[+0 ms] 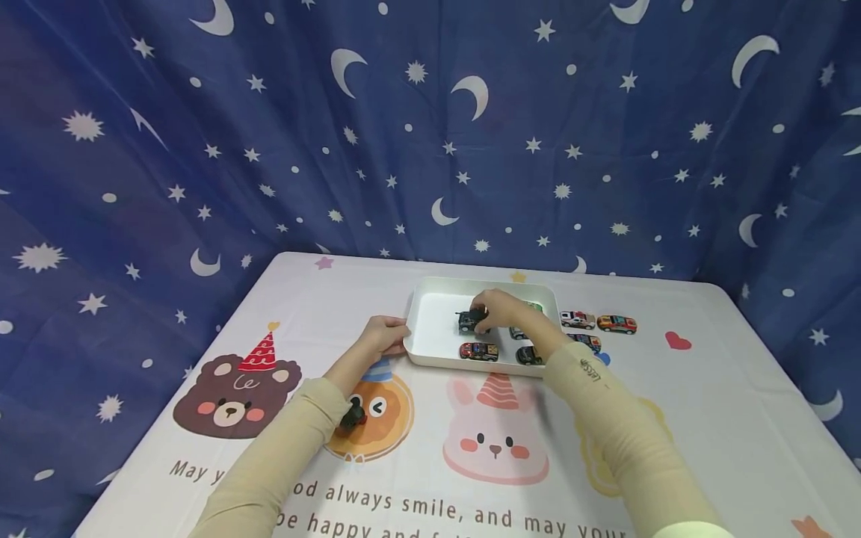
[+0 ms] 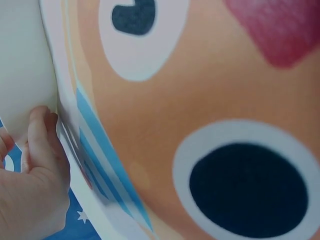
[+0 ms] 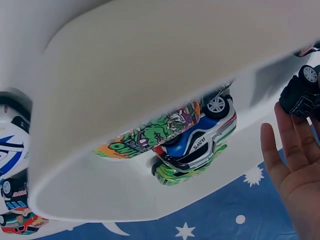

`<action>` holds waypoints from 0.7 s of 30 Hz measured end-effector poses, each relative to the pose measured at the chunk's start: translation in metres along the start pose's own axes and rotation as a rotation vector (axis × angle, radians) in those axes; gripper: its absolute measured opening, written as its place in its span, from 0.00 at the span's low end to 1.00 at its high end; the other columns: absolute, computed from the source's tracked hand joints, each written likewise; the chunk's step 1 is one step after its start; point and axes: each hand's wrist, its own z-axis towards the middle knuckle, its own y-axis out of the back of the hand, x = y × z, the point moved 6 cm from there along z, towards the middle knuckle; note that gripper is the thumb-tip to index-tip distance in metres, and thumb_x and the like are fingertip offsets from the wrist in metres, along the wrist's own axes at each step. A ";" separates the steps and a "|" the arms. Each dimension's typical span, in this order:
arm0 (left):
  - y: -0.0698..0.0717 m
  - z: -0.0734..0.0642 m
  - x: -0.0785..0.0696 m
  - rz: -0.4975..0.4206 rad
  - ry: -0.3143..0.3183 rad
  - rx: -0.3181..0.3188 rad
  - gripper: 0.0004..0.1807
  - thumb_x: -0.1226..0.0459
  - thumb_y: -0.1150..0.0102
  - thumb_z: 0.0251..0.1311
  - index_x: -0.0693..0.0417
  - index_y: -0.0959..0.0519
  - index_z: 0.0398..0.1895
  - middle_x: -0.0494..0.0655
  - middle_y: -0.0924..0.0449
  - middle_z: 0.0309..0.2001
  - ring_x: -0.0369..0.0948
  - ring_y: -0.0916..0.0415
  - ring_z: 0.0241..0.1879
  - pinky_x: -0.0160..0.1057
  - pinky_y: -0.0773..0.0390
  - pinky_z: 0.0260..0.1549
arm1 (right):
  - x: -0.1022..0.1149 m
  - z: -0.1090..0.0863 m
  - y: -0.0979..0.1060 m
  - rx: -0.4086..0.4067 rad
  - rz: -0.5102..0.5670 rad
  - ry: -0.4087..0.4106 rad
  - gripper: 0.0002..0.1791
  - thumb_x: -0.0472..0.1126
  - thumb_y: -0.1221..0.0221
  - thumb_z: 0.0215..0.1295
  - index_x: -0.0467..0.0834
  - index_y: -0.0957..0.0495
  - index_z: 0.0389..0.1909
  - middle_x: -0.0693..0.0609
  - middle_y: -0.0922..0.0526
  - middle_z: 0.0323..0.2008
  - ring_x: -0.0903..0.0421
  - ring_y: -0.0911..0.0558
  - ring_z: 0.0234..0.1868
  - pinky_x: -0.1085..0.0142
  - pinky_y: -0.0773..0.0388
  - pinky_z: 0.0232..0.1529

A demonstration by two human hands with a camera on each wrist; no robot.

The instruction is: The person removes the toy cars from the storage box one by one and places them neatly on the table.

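Observation:
A white tray [image 1: 433,317] lies near the far side of the table. My left hand [image 1: 383,335] grips its left edge, with the fingertips against the wall in the left wrist view. Over the tray's middle, my right hand [image 1: 499,308] holds a black toy car [image 1: 467,323] between thumb and fingers. Inside the tray, a red toy car [image 1: 479,351] sits by the near wall and a black one [image 1: 528,356] to its right. The right wrist view shows a silver-and-blue toy car [image 3: 200,142] and a green one [image 3: 187,172] in the tray.
Right of the tray stand a white toy car [image 1: 577,320], an orange-red one [image 1: 616,323] and a dark one [image 1: 585,342], partly behind my forearm. A small dark object [image 1: 353,413] lies beside my left forearm. A blue star-patterned curtain [image 1: 444,149] hangs behind the table.

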 end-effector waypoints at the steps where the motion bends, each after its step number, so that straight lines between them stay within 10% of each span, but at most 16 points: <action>1: 0.000 0.000 0.000 -0.001 -0.001 0.001 0.23 0.70 0.47 0.59 0.66 0.29 0.59 0.62 0.22 0.51 0.34 0.21 0.27 0.33 0.14 0.35 | 0.001 -0.001 0.001 -0.005 -0.004 0.004 0.21 0.39 0.33 0.54 0.34 0.22 0.47 0.42 0.18 0.44 0.49 0.21 0.46 0.57 0.21 0.53; 21: 0.000 0.001 0.001 -0.064 -0.002 0.010 0.23 0.72 0.47 0.58 0.68 0.30 0.59 0.65 0.24 0.54 0.38 0.19 0.32 0.35 0.14 0.35 | 0.004 -0.032 0.016 -0.115 0.003 0.101 0.20 0.35 0.33 0.52 0.33 0.21 0.48 0.40 0.20 0.46 0.47 0.22 0.46 0.55 0.20 0.51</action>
